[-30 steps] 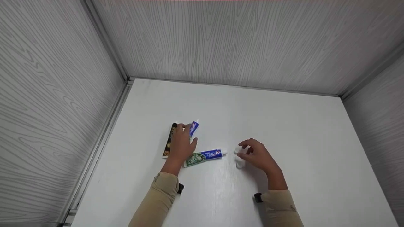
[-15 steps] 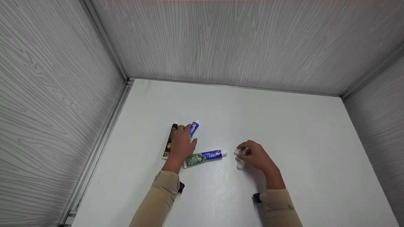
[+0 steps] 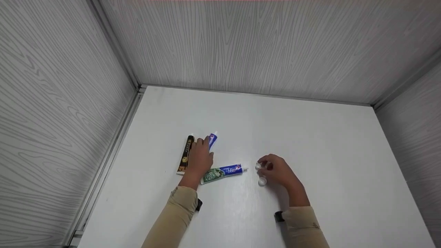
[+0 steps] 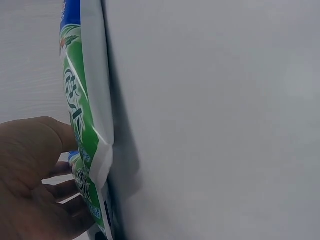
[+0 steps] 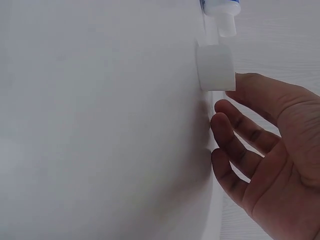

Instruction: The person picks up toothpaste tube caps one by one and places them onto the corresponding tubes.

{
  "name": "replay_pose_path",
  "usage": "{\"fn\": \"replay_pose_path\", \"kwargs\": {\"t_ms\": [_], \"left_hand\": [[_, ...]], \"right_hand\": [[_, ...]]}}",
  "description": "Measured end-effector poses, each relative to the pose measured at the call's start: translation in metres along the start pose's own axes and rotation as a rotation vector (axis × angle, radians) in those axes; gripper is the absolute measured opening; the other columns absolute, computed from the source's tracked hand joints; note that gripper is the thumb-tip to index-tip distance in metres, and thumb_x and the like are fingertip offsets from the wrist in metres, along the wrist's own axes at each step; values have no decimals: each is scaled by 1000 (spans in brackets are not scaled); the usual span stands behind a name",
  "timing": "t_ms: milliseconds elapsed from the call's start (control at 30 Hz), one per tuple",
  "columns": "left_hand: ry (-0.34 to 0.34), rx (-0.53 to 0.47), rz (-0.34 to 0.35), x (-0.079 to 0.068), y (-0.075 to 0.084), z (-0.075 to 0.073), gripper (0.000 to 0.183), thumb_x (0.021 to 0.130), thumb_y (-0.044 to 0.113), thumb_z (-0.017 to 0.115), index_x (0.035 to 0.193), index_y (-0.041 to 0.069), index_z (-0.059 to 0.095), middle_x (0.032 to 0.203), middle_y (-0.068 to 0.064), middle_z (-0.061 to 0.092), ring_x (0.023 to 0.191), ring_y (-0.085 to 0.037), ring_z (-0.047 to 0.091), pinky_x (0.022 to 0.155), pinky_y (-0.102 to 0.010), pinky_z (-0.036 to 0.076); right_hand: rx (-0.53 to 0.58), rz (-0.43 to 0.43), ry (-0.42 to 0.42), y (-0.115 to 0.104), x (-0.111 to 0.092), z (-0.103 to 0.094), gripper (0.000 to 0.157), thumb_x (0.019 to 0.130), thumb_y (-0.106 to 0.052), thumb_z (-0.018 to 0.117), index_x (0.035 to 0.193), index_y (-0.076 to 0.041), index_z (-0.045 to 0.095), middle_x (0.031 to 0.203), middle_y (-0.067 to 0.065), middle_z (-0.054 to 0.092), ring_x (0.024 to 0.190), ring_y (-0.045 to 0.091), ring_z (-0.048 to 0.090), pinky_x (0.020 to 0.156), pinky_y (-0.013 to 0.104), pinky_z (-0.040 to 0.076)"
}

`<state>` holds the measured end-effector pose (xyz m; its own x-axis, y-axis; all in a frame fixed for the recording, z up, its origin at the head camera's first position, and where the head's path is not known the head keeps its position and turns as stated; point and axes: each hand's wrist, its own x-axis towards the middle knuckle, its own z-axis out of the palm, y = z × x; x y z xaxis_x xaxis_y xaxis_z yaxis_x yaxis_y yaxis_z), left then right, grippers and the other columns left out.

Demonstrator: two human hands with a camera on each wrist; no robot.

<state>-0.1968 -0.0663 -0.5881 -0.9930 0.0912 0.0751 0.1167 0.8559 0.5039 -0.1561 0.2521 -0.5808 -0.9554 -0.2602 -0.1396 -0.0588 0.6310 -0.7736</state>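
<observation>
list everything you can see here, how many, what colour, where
black tube: one, black and gold, lying left of the left hand
blue-and-green tubes: two, one partly under the left hand, one nearer the person
caps: at least two, white, by the right hand's fingers
table: one, white, beneath everything
walls: three, grey wood-grain, left, back, right
wrist devices: two, black, one at each cuff
sleeves: two, tan, on both arms
left hand: one, bare, over a tube
right hand: one, bare, at the caps
</observation>
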Motion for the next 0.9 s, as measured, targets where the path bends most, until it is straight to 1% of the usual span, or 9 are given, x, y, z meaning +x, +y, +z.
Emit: {"fn": "replay_pose_path", "kwargs": {"t_ms": [133, 333, 533, 633, 767, 900], "left_hand": [[8, 26, 9, -2, 2, 0, 62, 101, 11, 73, 155, -3, 48, 136, -26, 60, 121, -41, 61, 101, -51, 55], [4, 44, 30, -3, 4, 0, 61, 100, 11, 73, 155, -1, 49, 135, -25, 61, 120, -41, 61, 98, -53, 57], [21, 55, 62, -4, 3, 2, 57, 99, 9, 73, 152, 5, 53, 132, -23, 63, 117, -42, 62, 91, -59, 57], [15, 51, 77, -6, 2, 3, 57, 100, 8, 72, 153, 6, 53, 134, -23, 62, 118, -42, 62, 91, -60, 57], [-2, 39, 83, -6, 2, 1, 56, 101, 8, 70, 154, 7, 53, 136, -22, 62, 120, -41, 61, 92, -58, 58], [-16, 47, 98, -5, 6, 0, 56, 102, 9, 70, 156, 10, 52, 137, -19, 63, 122, -38, 61, 93, -53, 59]], "right_hand": [[-9, 16, 4, -2, 1, 2, 30, 93, -7, 78, 123, -10, 74, 109, 7, 71, 96, 22, 62, 82, 37, 53], [-42, 41, 2, -2, 1, 4, 24, 93, -9, 79, 116, -14, 76, 106, 4, 71, 96, 22, 63, 82, 38, 53], [-30, 32, -7, -1, 0, 3, 18, 95, -12, 78, 113, -16, 75, 106, 1, 72, 95, 20, 64, 80, 37, 53], [-17, 19, -2, -2, -1, 2, 16, 95, -15, 79, 110, -16, 75, 105, 1, 73, 92, 19, 64, 80, 36, 53], [-9, 10, 19, -4, -3, 0, 16, 95, -16, 80, 110, -14, 75, 104, 0, 73, 90, 19, 64, 80, 36, 53], [7, 13, 39, -6, -6, -3, 18, 95, -16, 79, 112, -13, 74, 105, 2, 74, 93, 20, 65, 80, 36, 55]]}}
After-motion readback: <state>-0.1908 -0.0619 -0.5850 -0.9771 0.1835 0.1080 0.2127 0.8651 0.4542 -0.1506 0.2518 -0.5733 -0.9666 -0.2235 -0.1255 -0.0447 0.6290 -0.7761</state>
